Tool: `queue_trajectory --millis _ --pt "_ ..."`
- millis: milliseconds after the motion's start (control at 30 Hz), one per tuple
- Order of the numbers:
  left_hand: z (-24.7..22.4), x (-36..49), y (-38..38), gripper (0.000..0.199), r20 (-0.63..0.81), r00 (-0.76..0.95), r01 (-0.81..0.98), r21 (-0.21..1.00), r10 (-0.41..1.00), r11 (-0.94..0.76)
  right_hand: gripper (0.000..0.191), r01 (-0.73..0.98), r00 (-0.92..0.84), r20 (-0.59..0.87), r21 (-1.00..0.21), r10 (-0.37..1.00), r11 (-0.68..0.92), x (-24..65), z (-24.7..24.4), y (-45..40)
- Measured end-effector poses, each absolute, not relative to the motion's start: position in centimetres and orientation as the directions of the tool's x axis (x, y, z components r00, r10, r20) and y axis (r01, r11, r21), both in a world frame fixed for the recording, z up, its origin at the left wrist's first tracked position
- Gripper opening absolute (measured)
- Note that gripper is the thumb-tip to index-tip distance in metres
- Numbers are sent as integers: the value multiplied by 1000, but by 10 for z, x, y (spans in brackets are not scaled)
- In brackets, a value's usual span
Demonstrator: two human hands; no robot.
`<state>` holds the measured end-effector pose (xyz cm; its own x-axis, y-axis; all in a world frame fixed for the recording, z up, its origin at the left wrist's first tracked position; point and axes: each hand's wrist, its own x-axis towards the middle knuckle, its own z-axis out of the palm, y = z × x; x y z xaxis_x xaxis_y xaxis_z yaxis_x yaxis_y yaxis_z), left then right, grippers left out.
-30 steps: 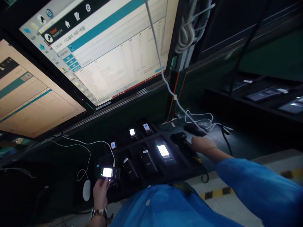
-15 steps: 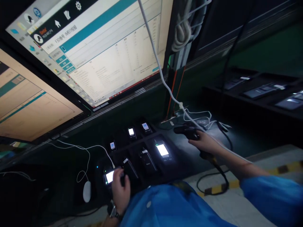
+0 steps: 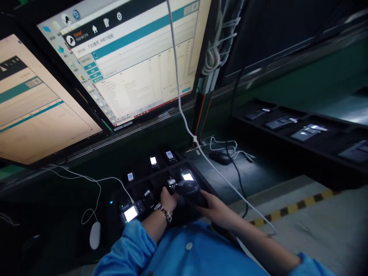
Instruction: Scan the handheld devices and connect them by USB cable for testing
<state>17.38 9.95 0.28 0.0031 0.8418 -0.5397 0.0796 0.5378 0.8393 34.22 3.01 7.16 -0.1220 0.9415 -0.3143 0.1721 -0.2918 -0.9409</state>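
A black handheld scanner (image 3: 188, 191) is in my right hand (image 3: 211, 207), over the right part of a black compartment tray (image 3: 205, 183). My left hand (image 3: 168, 200) is closed on a small dark device (image 3: 171, 184) with a white label, just left of the scanner. Behind the scanner a device with a bright screen (image 3: 188, 176) lies in the tray, partly covered. At the left, a lit device (image 3: 131, 213) has a white cable plugged in. Between it and my left hand sits a dark labelled device (image 3: 148, 198). Three smaller lit devices (image 3: 153, 161) stand in the back row.
Two monitors (image 3: 138, 65) stand behind the tray. A white mouse (image 3: 95, 235) lies left, a black mouse (image 3: 220, 157) right. One white cable (image 3: 184, 119) hangs across the front. Another tray (image 3: 276, 136) with several flat devices is at the right, above yellow-black floor tape (image 3: 301, 205).
My left hand has left the cabled device and moved right, onto the small labelled device. My right hand has brought the scanner left, over the tray. The view has shifted.
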Motion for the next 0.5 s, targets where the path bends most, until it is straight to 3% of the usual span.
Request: queue_trajectory --millis 133,233,500 --pt "10 166 82 39 -362 75 32 932 929 361 50 31 -88 -300 -954 950 -298 342 70 21" --pt "16 157 73 41 -240 149 -57 966 959 251 53 30 -127 -299 -954 946 -297 341 72 15" --pt "10 147 67 39 -252 41 -16 967 967 253 56 94 -130 -308 -950 943 -297 338 88 9"
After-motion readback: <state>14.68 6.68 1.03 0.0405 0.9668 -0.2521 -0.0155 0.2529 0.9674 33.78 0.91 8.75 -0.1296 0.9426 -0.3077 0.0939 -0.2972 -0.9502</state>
